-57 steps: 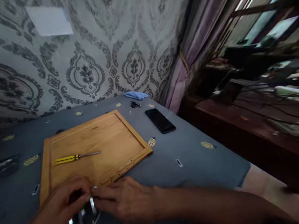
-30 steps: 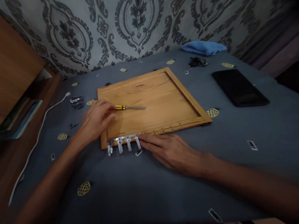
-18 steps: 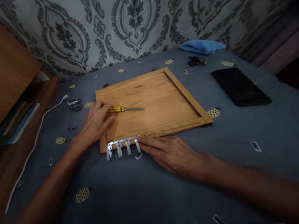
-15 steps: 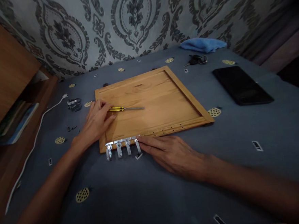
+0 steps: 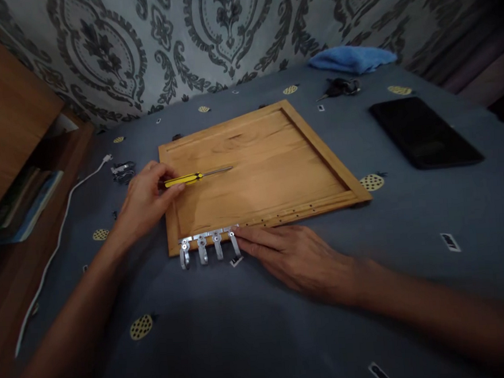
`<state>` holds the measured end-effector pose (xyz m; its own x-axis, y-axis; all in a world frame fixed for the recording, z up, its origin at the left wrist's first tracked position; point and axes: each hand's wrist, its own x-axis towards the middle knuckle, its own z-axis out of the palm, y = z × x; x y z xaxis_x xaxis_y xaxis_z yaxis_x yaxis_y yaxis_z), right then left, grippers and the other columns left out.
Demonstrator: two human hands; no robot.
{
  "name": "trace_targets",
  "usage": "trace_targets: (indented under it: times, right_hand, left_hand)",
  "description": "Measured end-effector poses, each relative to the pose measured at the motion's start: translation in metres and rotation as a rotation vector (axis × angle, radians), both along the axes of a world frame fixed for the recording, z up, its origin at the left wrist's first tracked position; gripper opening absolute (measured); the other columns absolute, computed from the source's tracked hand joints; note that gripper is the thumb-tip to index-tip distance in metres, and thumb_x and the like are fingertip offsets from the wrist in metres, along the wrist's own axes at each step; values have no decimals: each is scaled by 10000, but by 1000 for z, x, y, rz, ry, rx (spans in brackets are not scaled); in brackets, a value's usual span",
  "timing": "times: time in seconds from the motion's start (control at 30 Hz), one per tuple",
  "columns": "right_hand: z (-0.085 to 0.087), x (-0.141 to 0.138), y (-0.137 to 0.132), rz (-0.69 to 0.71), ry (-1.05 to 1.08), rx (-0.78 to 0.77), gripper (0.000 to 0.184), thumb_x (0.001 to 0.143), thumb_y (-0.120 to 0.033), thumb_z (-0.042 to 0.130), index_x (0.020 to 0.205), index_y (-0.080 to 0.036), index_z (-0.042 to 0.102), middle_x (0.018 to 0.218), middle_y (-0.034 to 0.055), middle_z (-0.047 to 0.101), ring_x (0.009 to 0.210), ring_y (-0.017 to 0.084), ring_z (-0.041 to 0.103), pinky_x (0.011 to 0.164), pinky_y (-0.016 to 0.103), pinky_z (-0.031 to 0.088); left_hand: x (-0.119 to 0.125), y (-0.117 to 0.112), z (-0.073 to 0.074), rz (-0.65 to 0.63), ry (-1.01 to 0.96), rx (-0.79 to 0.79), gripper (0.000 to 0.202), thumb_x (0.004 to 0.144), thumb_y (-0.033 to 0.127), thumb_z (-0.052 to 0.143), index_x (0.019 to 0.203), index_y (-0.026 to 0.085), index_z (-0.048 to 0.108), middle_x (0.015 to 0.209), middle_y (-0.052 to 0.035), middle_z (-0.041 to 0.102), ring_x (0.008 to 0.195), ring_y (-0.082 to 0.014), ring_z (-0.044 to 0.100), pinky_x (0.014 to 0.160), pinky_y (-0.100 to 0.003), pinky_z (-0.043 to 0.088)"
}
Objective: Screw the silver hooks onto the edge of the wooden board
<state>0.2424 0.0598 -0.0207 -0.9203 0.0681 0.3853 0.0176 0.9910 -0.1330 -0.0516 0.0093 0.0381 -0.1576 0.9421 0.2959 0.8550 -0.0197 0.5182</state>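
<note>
My left hand [image 5: 149,193] is closed around the yellow handle of a screwdriver [image 5: 193,178], whose metal shaft points right above the wooden panel. The framed wooden panel [image 5: 241,155] lies flat on the bed. Along its near edge, at the left, sits a row of several silver metal hooks [image 5: 202,249], their curved ends hanging past the edge. Fingers pressed together, my right hand [image 5: 297,258] holds the rightmost metal hook [image 5: 233,239] against the frame; the thumb is hidden. Small dark holes [image 5: 297,215] dot the frame to the right of that hook.
A black tablet [image 5: 425,132], keys [image 5: 338,87] and a blue cloth [image 5: 353,59] lie at the back right. On the left are spare metal hooks [image 5: 123,172], a white cable [image 5: 60,231] and a wooden shelf [image 5: 9,114] with books. A patterned wall rises behind.
My left hand has lifted the screwdriver slightly off the panel and shifted left, with more handle showing. The right hand stays at the rightmost hook. The camera view has shifted slightly.
</note>
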Motion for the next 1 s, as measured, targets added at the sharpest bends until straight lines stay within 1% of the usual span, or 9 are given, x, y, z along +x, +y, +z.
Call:
trace_targets:
  times: [0.1,0.2,0.3,0.37,0.43,0.57,0.67,0.83,1.0]
  right_hand:
    - [1,1,0,-5,-20,9,442,927,-44,442,1335,-79,605,1396,138,623,931,216,712,770,363,616]
    - [1,1,0,-16,-31,19,446,932,-49,441,1344,-94,604,1409,127,616,919,206,707,756,352,612]
    - [2,1,0,-21,-34,8,457,937,-35,422,1351,-100,604,1407,116,619,904,198,703,752,347,610]
    - [2,1,-1,-22,-41,-9,465,940,-31,415,1360,-103,601,1409,121,616,915,200,700,762,353,611]
    - [1,1,0,-19,-48,-19,466,939,-35,422,1365,-100,597,1412,131,612,911,204,699,757,360,613]
    - [-1,1,0,-5,-27,-7,459,920,-38,463,1356,-81,599,1418,130,608,857,201,701,728,355,611]
    - [-4,1,1,-10,-7,-12,472,909,-49,487,1368,-87,591,1422,131,605,886,207,706,733,351,609]
    - [-6,1,2,16,-39,-10,498,890,-48,508,1383,-82,572,1446,152,579,961,223,708,765,360,614]
    - [-2,1,2,8,-55,6,456,920,-54,472,1357,-90,595,1443,129,586,962,229,712,761,370,622]
  left_hand:
    - [-4,2,5,-16,-167,111,210,781,369,746,849,188,663,804,-3,669,706,-138,610,597,-244,486]
    - [-3,2,15,-39,-316,272,278,720,387,835,821,176,685,730,13,678,581,-99,596,509,-213,500]
    - [11,-5,29,-45,-406,438,204,750,303,831,841,171,706,763,11,697,567,-80,601,495,-197,510]
    - [25,-13,36,-50,-436,489,118,799,217,782,885,168,718,795,2,711,581,-88,623,514,-208,528]
    - [38,-23,41,-46,-448,486,97,824,180,754,918,171,730,810,-2,717,605,-96,644,524,-208,543]
    - [53,-36,42,-37,-350,430,106,813,232,792,900,189,749,794,9,713,681,-96,683,575,-171,572]
    - [58,-38,41,-48,-318,422,135,811,275,802,914,203,754,815,18,710,658,-80,677,549,-149,557]
    - [64,-37,37,-66,-352,413,146,808,295,804,931,228,761,826,25,707,589,-76,655,479,-158,538]
    - [67,-39,35,-81,-347,374,148,824,276,788,965,242,756,831,30,699,600,-71,654,503,-150,553]
